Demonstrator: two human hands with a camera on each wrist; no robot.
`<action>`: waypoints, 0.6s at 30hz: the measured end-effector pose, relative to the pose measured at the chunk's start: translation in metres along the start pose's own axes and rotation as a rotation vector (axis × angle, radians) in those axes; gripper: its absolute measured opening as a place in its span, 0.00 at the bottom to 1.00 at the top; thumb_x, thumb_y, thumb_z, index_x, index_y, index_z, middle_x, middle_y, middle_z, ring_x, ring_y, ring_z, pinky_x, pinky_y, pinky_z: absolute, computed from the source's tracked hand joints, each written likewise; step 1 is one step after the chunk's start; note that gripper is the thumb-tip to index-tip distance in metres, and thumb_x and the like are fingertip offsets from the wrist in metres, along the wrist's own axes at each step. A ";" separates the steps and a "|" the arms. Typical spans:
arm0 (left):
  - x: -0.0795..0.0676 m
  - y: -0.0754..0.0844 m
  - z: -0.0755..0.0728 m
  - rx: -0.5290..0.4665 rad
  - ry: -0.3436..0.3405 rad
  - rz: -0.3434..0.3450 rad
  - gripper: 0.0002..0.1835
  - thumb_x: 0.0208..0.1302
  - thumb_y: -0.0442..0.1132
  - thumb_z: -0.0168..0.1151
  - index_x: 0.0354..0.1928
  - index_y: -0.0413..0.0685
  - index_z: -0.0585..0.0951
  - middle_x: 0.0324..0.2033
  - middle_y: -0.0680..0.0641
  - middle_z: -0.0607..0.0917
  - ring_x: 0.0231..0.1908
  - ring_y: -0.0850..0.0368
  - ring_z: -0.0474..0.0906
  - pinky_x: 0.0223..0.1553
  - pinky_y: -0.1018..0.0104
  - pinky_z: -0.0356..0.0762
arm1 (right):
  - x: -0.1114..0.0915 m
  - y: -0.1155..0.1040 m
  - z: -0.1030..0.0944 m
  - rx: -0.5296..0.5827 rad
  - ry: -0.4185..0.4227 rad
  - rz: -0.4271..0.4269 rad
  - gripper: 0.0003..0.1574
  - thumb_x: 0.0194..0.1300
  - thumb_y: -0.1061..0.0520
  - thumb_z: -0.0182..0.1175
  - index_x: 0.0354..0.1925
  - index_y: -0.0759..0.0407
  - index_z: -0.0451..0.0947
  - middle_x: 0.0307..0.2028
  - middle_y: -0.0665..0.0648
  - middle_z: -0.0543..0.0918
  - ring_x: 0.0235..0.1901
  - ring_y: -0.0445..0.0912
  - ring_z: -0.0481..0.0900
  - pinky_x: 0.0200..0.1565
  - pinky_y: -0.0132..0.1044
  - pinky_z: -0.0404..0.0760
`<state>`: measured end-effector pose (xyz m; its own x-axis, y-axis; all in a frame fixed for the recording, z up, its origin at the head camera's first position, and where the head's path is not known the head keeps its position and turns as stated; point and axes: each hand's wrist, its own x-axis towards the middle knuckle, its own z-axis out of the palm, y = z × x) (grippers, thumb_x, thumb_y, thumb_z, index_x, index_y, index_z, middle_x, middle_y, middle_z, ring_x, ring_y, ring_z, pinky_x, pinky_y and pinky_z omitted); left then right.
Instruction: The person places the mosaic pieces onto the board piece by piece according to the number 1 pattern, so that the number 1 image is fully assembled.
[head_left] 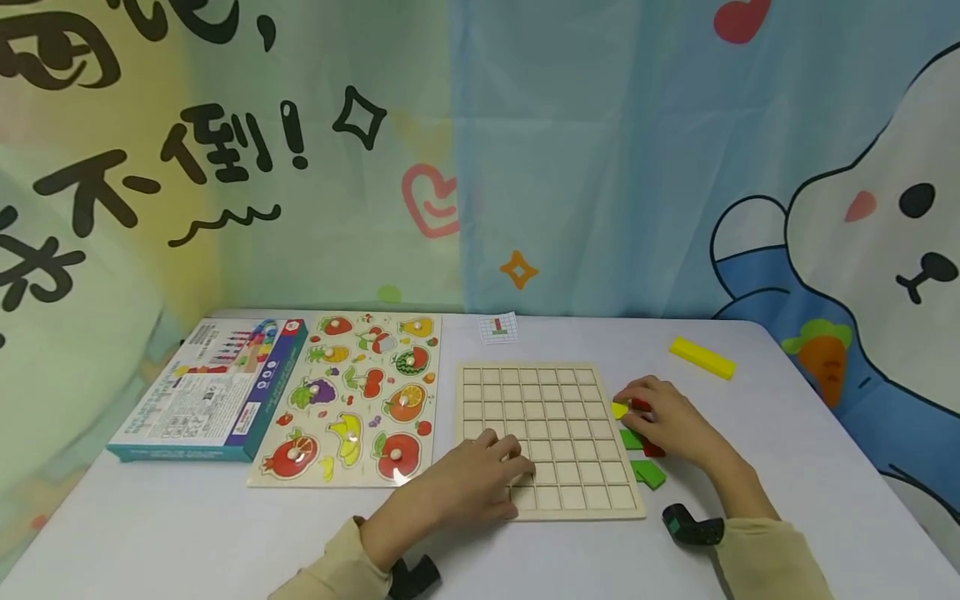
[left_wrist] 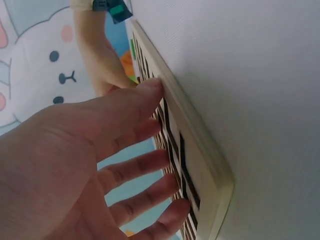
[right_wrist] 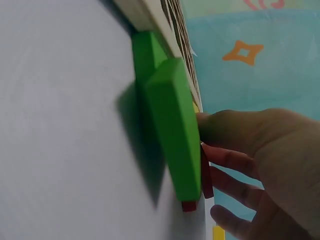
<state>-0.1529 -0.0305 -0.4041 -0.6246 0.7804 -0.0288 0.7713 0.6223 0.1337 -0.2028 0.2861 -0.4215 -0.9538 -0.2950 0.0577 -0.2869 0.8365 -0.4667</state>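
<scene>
My left hand [head_left: 480, 479] rests on the lower left part of a pale wooden grid board [head_left: 551, 500]. In the left wrist view, its thumb lies along the board's edge and the loosely bent fingers touch the grid. At the board's right side, my right hand [head_left: 667, 417] pinches a red block [head_left: 641, 406] between thumb and fingers, partly hidden by the hand. Another bit of red shows below that hand. Green blocks [head_left: 648, 473] lie beside the board, close under the right hand, and a yellow block [head_left: 619, 410] peeks out at its fingertips.
Left of the grid board lie a fruit puzzle board [head_left: 345, 408] and a flat printed box [head_left: 202, 392]. A small pattern card [head_left: 498, 328] sits behind the grid. A long yellow block [head_left: 702, 358] lies at the back right, before a printed curtain [head_left: 555, 167].
</scene>
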 end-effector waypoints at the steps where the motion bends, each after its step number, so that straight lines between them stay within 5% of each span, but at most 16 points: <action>1: 0.000 0.000 0.000 -0.002 -0.006 0.004 0.22 0.58 0.51 0.64 0.55 0.64 0.74 0.49 0.57 0.75 0.47 0.59 0.69 0.41 0.70 0.71 | 0.000 0.000 0.000 0.000 0.001 0.009 0.16 0.62 0.58 0.61 0.48 0.59 0.77 0.52 0.63 0.75 0.52 0.59 0.70 0.52 0.59 0.71; 11: -0.004 -0.005 -0.001 -0.064 -0.015 -0.046 0.23 0.60 0.50 0.62 0.58 0.66 0.72 0.62 0.51 0.66 0.61 0.55 0.64 0.54 0.55 0.70 | 0.003 0.001 -0.001 0.015 0.013 0.045 0.16 0.61 0.58 0.61 0.48 0.58 0.73 0.33 0.54 0.77 0.33 0.46 0.71 0.38 0.39 0.73; 18: -0.005 -0.008 -0.004 -0.044 -0.031 -0.155 0.29 0.55 0.58 0.65 0.59 0.65 0.72 0.65 0.50 0.66 0.65 0.52 0.61 0.58 0.50 0.67 | -0.001 0.002 -0.001 0.049 0.061 -0.018 0.16 0.66 0.61 0.54 0.52 0.57 0.75 0.49 0.61 0.79 0.47 0.55 0.78 0.48 0.53 0.77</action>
<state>-0.1566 -0.0400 -0.4011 -0.7312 0.6771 -0.0831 0.6594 0.7328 0.1682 -0.2028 0.2884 -0.4218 -0.9525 -0.2800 0.1196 -0.3010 0.8073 -0.5077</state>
